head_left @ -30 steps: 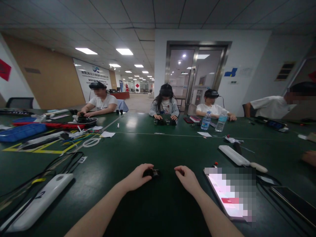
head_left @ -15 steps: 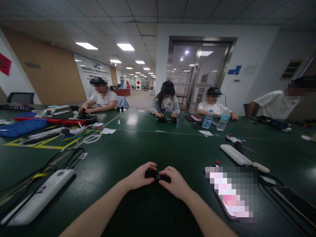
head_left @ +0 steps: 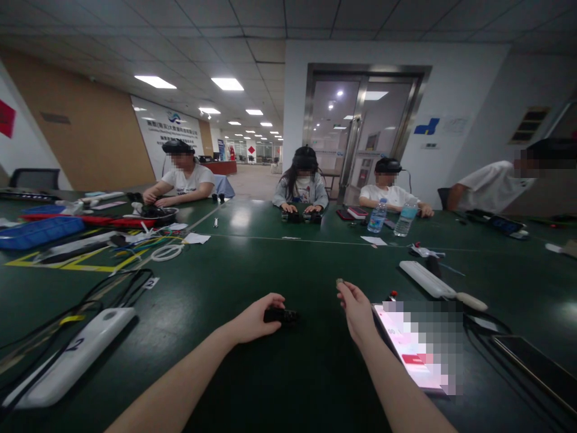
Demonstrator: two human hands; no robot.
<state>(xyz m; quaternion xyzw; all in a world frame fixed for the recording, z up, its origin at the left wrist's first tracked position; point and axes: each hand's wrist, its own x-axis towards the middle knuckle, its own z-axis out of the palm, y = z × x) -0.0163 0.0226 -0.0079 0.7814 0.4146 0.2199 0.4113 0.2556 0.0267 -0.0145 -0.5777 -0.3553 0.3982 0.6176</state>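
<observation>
My left hand (head_left: 258, 320) is closed round one end of a small, dark, oblong black object (head_left: 282, 316) held low at the table. The black object's far end sticks out to the right, and its exact kind is too dark to tell. Off to the right and a little higher, my right hand (head_left: 357, 310) pinches a small metallic piece (head_left: 339, 282) between thumb and fingertips. Its shape is mostly hidden by the fingers. The two hands are apart, with the green table (head_left: 311, 355) showing between them.
A lit phone (head_left: 399, 343) lies close beside my right forearm, with a dark phone (head_left: 536, 367) farther right. White power strips (head_left: 85, 355) and cables lie at left. Water bottles (head_left: 377, 216), a blue tray (head_left: 42, 231) and several seated people (head_left: 301, 186) are beyond.
My right hand has left the black object and moved right and upward, now carrying the small metallic piece. My left hand stays in place with the black object.
</observation>
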